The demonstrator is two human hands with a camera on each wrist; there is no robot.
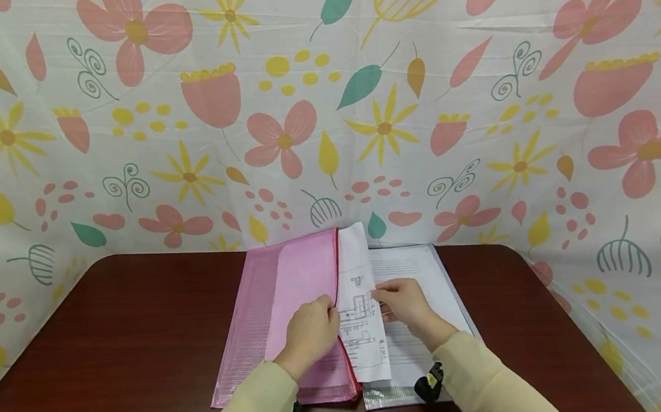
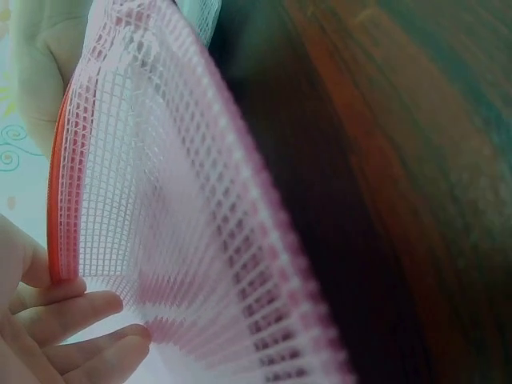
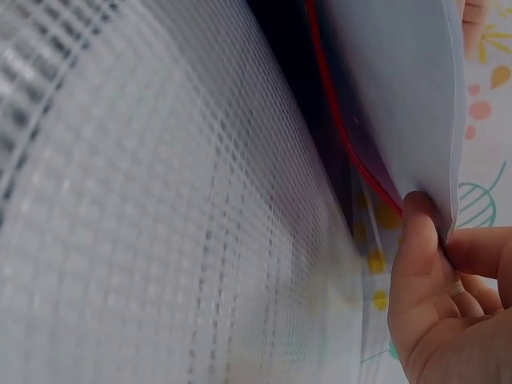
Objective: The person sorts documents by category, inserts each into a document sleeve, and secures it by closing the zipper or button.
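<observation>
A pink mesh zipper pouch (image 1: 253, 330) with a red zipper edge lies at the middle of the table. My left hand (image 1: 311, 330) pinches that zipper edge, its thumb and fingers at the opening; in the left wrist view the fingers (image 2: 96, 320) grip the pouch's rim. Partly out of the opening comes a white paper sheet (image 1: 365, 358) printed with line drawings. My right hand (image 1: 405, 303) pinches the right edge of this paper, thumb on one side and fingers on the other in the right wrist view. The paper's left part is hidden inside the pouch.
A clear mesh pouch (image 1: 383, 400) holding a printed page lies to the right, under the right forearm. Dark reddish-brown table (image 1: 108, 353) surrounds both pouches. Behind it hangs a flower-patterned cloth (image 1: 310, 133). Black wrist straps (image 1: 429, 384) sit at the cuffs.
</observation>
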